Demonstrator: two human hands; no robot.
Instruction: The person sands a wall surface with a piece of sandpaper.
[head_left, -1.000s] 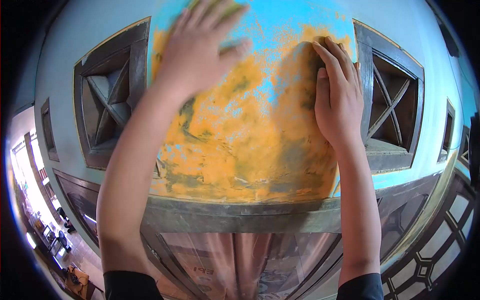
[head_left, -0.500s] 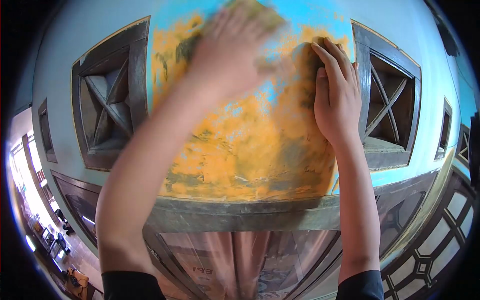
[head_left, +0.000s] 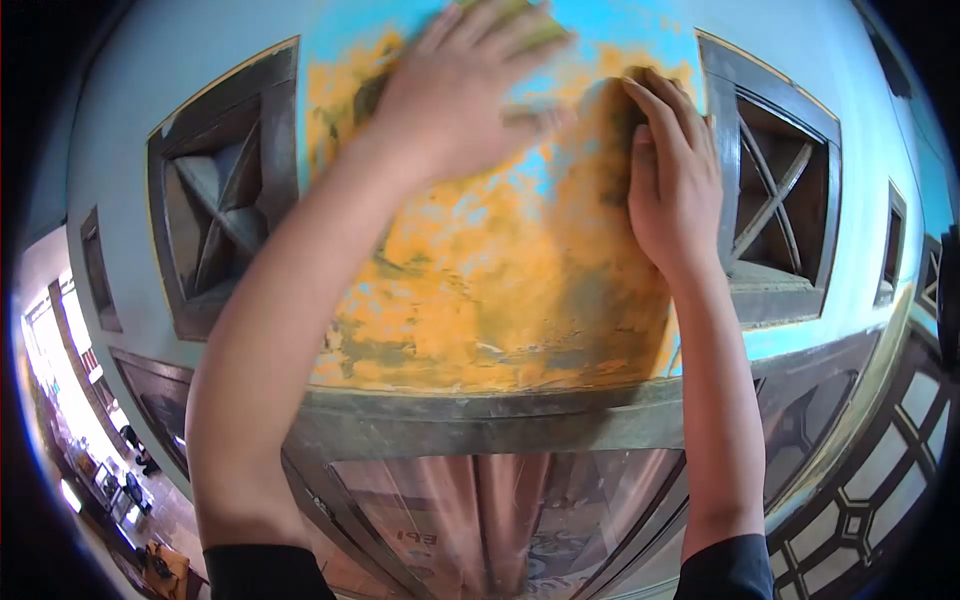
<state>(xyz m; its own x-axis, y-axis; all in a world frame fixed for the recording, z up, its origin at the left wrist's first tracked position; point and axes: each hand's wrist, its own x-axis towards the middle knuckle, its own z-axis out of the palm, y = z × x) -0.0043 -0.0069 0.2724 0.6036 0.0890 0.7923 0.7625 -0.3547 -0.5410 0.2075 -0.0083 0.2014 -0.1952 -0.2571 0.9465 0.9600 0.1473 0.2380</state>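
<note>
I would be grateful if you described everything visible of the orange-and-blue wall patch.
The wall patch is mottled orange with dark smudges, and bright blue shows mostly near the top. It stands upright between dark framed openings, above a dark, wood-like beam. The right hand rests at its right side; the left hand, blurred, spreads over an olive pad higher up.

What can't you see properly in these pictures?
In the head view:
- Flat olive-yellow pad: mostly hidden behind the blurry left hand.
- Right hand's palm: turned to the patchy orange-and-blue wall, hidden by its own back.
- Faint lettering on the glass below: too dim to read fully.
- Small dark objects, far left: too tiny to name.
</note>
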